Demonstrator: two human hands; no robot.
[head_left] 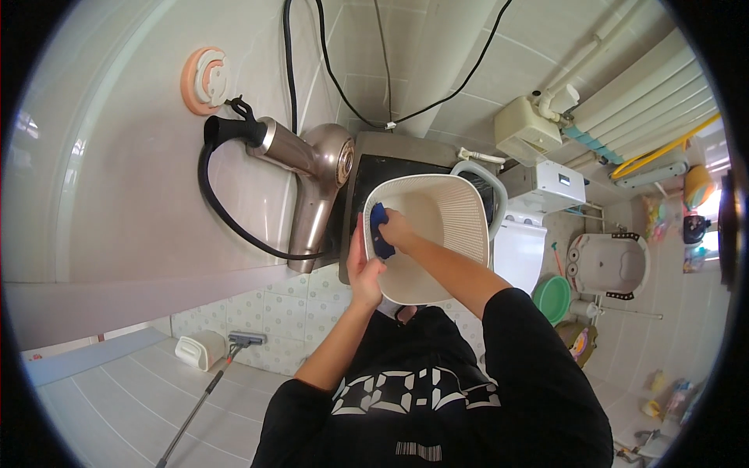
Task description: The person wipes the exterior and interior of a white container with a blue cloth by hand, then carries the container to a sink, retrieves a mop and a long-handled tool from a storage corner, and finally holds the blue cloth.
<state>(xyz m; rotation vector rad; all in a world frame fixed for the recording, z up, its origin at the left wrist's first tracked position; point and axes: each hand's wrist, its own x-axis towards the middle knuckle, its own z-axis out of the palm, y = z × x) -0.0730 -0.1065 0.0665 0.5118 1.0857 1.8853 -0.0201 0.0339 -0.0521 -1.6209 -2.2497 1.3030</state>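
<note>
A cream plastic basket (456, 204) with small perforations in its walls is tilted in front of me, so I look into its open top. My left hand (365, 269) grips its left side, palm against the outer wall and thumb at the rim. Inside the basket, my right hand (399, 231) pinches a dark blue cloth (380, 231) and presses it against the left inner wall. The fingertips of the right hand are partly covered by the cloth. What lies under the basket is largely hidden.
A bronze hair dryer (316, 199) hangs at the left with its black cord looping. Behind the basket are a dark-topped surface (390, 168) and a grey-rimmed bin (499, 203). A white toilet (519, 253) and green basin (552, 300) stand right; a mop (214, 382) lies lower left.
</note>
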